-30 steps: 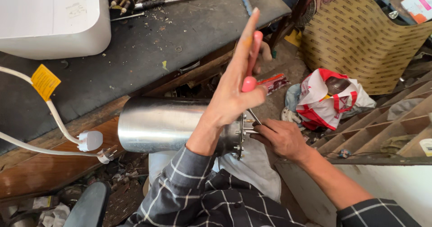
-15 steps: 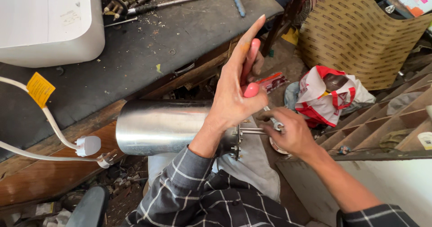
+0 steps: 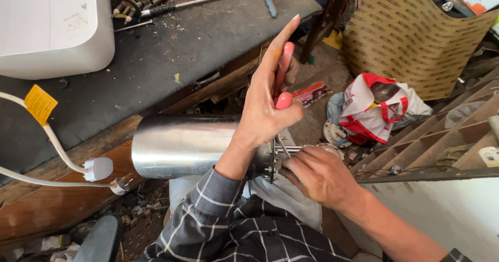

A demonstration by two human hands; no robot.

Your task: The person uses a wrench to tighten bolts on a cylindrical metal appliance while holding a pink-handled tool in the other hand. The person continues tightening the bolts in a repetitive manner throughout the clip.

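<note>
Head view: steel cylinder [image 3: 182,145] lies on the lap, long axis left-right, fitting end toward the right hand [image 3: 317,176]. Left hand [image 3: 267,111] grips a pink-handled screwdriver [image 3: 283,77], tip at the end plate; right hand pinches what's probably a fitting there. Versus earlier: right hand closer in, screwdriver steeper.

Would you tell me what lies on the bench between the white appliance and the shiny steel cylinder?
In the head view, only bare dark bench top lies between the white appliance and steel cylinder.
</note>
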